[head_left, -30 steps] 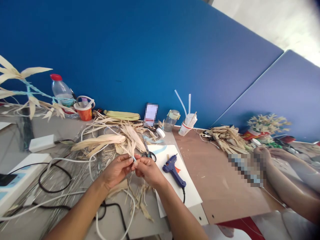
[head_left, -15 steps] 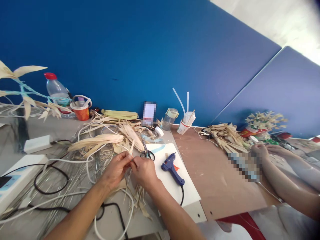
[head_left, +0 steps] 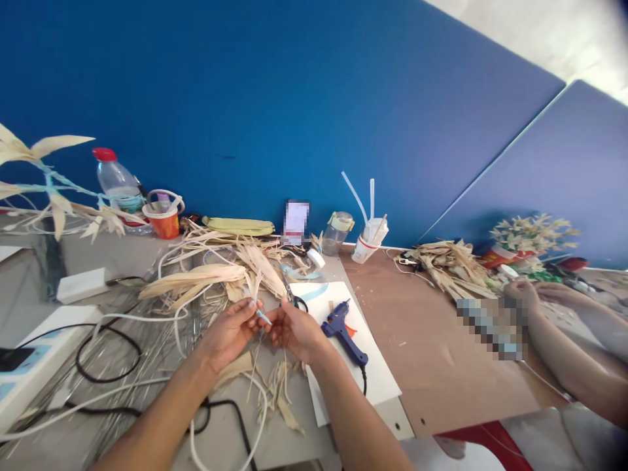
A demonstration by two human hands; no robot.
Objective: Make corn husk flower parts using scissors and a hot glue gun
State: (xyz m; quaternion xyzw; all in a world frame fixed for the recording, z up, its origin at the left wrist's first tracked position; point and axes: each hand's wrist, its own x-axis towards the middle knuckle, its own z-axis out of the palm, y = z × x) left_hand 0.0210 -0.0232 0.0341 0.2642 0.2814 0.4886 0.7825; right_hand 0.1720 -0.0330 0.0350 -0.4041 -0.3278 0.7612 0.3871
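My left hand [head_left: 231,335] is closed, thumb and fingers pinching a small pale corn husk leaf [head_left: 254,286] that points upward. A short light-blue tape strip [head_left: 263,316] slants from its base toward my right hand [head_left: 300,332]. That hand's fingers are curled around the strip's lower end; the exact grip is partly hidden. Thin stems hang below the hands. Just behind my right hand lie black-handled scissors [head_left: 298,302], partly covered. A blue glue gun [head_left: 343,330] rests on a white sheet [head_left: 377,379] to the right.
Dried corn husks [head_left: 196,280], wires and cables [head_left: 108,353] spread around a power strip [head_left: 44,347] on the left. A red-capped bottle [head_left: 118,183], an orange cup [head_left: 164,222], a phone [head_left: 297,219], a jar [head_left: 337,232] and a straw cup [head_left: 366,247] line the blue partition. A co-worker's arms [head_left: 564,353] are at right.
My right hand has turned and its fingers have loosened, and the blue tape strip now shows between my hands. The whole view has shifted slightly.
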